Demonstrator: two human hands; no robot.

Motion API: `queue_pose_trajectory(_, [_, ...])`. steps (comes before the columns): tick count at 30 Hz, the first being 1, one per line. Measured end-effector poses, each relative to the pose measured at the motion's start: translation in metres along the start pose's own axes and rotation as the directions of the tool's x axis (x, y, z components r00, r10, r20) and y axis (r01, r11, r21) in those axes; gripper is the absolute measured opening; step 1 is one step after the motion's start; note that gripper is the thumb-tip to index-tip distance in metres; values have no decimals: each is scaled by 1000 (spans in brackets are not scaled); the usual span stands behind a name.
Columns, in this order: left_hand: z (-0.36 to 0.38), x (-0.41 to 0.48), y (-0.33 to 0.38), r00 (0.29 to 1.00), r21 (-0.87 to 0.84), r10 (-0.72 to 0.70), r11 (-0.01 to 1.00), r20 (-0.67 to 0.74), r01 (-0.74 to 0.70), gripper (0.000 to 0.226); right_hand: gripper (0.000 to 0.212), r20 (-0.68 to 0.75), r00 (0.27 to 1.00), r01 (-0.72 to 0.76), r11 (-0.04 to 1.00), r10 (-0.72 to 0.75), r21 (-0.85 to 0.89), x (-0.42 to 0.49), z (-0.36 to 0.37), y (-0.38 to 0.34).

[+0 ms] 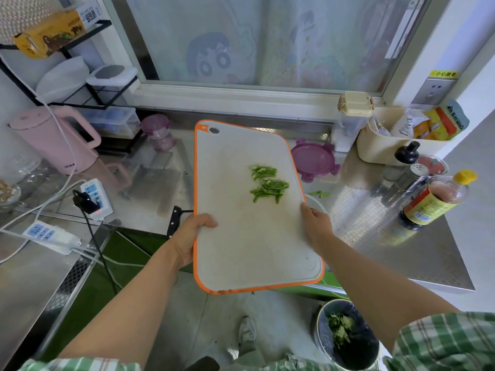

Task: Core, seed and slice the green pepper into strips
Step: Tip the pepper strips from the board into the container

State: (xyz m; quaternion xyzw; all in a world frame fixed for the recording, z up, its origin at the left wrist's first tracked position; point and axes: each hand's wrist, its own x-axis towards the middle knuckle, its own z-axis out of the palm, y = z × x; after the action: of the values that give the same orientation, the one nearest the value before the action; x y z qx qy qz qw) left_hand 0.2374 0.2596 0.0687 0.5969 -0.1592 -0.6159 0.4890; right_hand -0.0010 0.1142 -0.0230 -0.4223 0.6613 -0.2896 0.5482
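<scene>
Cutting board [249, 236] held aloft, long axis running away from person; left hand [197, 231] grips its left edge, right hand [316, 223] its right edge; pepper strips [267, 187] heaped toward board's far right, nearer right hand.

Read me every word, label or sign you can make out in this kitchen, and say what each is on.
"小心触电": yellow sticker above the wall socket.
White box on the black shelf: bold print, too blurred to read.
Yellow carton beside it: blurred.
Sauce bottle label: too small.
Packets in the beige bin: blurred.
Pink kettle base print: too small.
Cutting board: no text.
</scene>
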Motion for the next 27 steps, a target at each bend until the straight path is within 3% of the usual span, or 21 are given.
queue_pose_trajectory(4, [-4,-4,-1,999,-128,36,991,-1,-36,56,42,-20,1000,-21,1000,21,-4,-5,2,7])
queue_pose_trajectory(10, [-4,-14,-22,1000,-381,11,925,20,-2,74,41,-26,995,-90,995,91,40,-17,13,17])
queue_pose_trajectory(14, [7,-14,-40,994,-429,88,897,-61,-106,53,38,-20,987,-154,976,159,156,-29,27,18])
queue_pose_trajectory(17, [18,-16,-50,988,-366,153,919,-20,-149,27,39,-38,982,-175,961,187,214,-35,34,14])
queue_pose_trajectory(24, [28,-23,-39,974,-473,217,852,-71,-224,62,40,-68,979,-181,974,191,133,-39,21,21])
queue_pose_trajectory(27, [20,-30,-22,972,-414,229,891,56,-186,63,43,-83,984,-154,987,158,48,-40,15,25])
